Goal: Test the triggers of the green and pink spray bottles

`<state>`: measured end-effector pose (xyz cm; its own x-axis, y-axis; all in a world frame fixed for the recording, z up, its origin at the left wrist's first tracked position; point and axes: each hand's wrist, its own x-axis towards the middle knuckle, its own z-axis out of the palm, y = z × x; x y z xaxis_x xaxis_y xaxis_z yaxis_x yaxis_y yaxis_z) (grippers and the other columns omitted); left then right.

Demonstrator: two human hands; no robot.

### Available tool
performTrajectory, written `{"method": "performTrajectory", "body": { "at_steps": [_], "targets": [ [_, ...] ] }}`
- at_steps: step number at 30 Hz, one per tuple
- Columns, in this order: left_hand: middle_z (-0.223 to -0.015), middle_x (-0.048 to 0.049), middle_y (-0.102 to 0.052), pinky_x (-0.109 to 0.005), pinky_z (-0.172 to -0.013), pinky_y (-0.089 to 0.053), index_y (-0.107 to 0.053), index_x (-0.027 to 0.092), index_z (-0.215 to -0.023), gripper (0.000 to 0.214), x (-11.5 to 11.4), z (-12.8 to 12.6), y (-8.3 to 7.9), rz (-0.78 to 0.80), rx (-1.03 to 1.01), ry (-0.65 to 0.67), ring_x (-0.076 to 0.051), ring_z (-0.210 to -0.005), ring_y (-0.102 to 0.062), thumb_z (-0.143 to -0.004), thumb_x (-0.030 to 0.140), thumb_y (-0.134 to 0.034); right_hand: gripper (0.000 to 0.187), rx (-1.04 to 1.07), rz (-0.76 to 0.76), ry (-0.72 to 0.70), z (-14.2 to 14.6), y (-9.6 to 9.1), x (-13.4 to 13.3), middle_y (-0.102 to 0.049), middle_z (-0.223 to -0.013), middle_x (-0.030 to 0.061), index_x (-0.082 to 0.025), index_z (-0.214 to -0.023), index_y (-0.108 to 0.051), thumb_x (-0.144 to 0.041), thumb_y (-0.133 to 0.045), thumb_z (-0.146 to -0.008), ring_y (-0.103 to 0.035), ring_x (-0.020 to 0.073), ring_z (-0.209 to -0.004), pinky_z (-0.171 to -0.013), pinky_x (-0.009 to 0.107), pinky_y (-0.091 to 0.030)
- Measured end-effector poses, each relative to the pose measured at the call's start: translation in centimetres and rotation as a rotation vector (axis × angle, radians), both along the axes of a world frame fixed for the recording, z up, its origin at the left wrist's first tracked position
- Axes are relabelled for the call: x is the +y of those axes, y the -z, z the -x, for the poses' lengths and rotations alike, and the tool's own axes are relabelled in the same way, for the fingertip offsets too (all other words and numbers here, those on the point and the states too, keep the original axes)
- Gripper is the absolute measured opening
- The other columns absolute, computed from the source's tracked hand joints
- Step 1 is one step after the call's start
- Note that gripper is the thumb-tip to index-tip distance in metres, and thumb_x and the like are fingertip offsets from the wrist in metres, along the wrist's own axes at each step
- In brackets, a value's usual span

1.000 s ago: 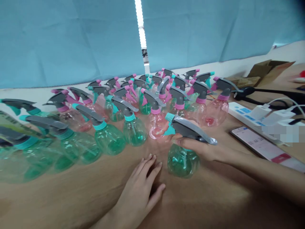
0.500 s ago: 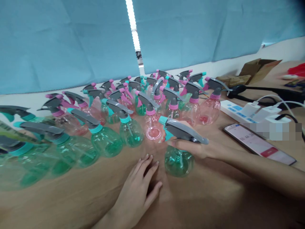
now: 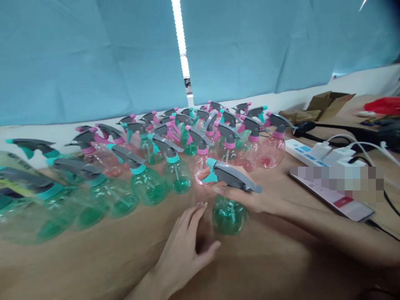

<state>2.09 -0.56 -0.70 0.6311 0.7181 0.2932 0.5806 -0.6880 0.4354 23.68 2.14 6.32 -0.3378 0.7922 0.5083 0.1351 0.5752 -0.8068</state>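
Observation:
Wrapped round the neck of a green spray bottle [image 3: 229, 216] is my right hand [image 3: 246, 196], below the grey spray head with its turquoise nozzle and trigger. The bottle is upright, and some of its neck is hidden by the fingers. My left hand [image 3: 184, 246] is just left of it, low over the table, thumb apart from the fingers and nothing in it. Closest beyond the hands stand another green spray bottle [image 3: 178, 177] and a pink spray bottle [image 3: 201, 160].
Many more green and pink spray bottles [image 3: 148, 187] crowd the table [image 3: 103, 266] at the left and back. To the right lie a phone [image 3: 359, 208], a white power strip [image 3: 300, 152] with plugs and cables, and an open cardboard box [image 3: 331, 104]. A blue sheet [image 3: 93, 62] hangs behind.
My left thumb has spread further from the fingers, and that hand has turned slightly. My right hand still grips the green spray bottle, slightly lower and further left in view. The camera view has shifted.

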Motion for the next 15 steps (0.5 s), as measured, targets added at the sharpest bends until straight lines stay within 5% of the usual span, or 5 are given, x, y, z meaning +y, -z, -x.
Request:
{"method": "performTrajectory", "body": {
  "at_steps": [8,15],
  "targets": [
    [-0.131,-0.0143,-0.047,-0.053,-0.096,-0.041,-0.022,0.024,-0.139,0.079,-2.1,1.3,0.0,-0.028,-0.242,-0.057,-0.034,-0.12,-0.048,-0.075,0.031,-0.069,0.031,0.033,0.097,-0.069,5.4,-0.5,-2.0,-0.06,-0.079,0.0002,-0.022,-0.107,-0.061,-0.018,-0.054,-0.077,-0.057,0.0133,-0.066,-0.063,0.029,-0.05],
    [-0.131,-0.0156,-0.048,-0.055,-0.092,-0.046,-0.02,0.026,-0.139,0.079,-5.5,7.3,0.1,-0.044,-0.249,-0.249,-0.036,-0.12,-0.05,-0.076,0.034,-0.068,0.028,0.039,0.066,-0.113,13.1,-0.2,-2.9,-0.053,-0.07,-0.003,-0.021,-0.107,-0.059,-0.021,-0.054,-0.08,-0.048,0.0117,-0.06,-0.063,0.028,-0.047]
  ]
}}
